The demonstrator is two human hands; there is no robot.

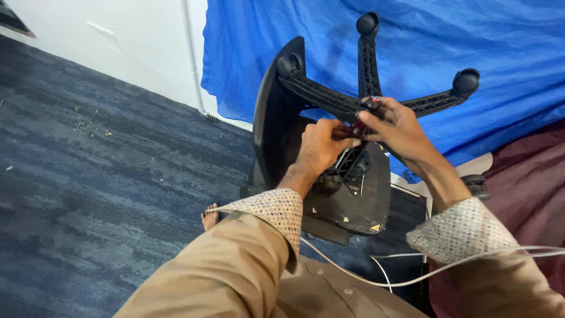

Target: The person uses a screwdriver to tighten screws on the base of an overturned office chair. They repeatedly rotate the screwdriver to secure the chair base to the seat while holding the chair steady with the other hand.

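Head view: an overturned black office chair [329, 176] lies on its side on the dark blue-grey carpet [100, 176], and your two hands meet at the hub of its five-armed base [368, 88]. Your left hand [321, 147] curls its fingers against the mechanism under the seat, just below the hub. Your right hand [397, 126] pinches a small red-and-black part [366, 115] at the hub; what that part is cannot be made out, as your fingers cover most of it.

Ribbed black plastic arms spread from the hub, each tipped with a round caster; one caster [467, 80] stands out at the right against a crinkled blue tarpaulin [471, 35] that hangs close behind the chair and crowds the base. The smooth curved seat shell [276, 112] rises at the left, edge-on to you. A dark red cloth [529, 171] lies at the right, and a white wall [118, 41] runs behind the carpet, which is flecked with small bits of debris.

Tan sleeves with patterned cuffs [276, 209] fill the foreground. A thin white cable [412, 277] crosses your right forearm. A bare foot [210, 218] peeks out beside your left sleeve. The chair's lower edge is hidden behind your arms.
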